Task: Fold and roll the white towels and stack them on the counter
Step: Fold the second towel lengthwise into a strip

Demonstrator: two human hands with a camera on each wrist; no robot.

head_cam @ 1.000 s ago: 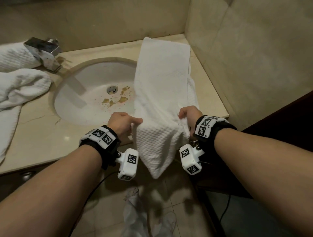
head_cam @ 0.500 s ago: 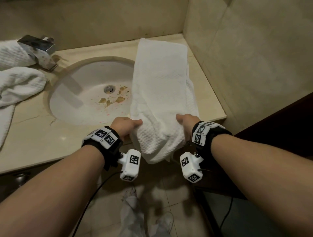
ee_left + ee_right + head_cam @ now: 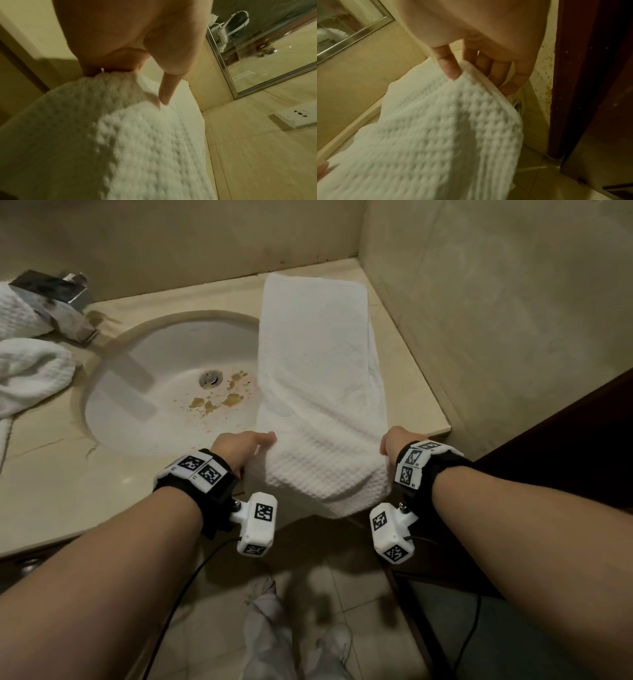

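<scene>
Left grip (image 3: 239, 447) and right grip (image 3: 394, 441) each pinch a side of the white towel (image 3: 318, 378) at its near end, which is curled over off the desk (image 3: 61, 491) edge; the rest lies flat beside the sink (image 3: 164, 392).

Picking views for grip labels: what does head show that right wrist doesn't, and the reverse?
Head only: the sink, tap, a second towel on the counter's left, the left hand, and the whole strip laid beside the basin.
Right wrist only: the right hand's thumb on top of the hem and fingers beneath it, plus a dark door frame.
Both: the white towel, pinched at its near end.
</scene>
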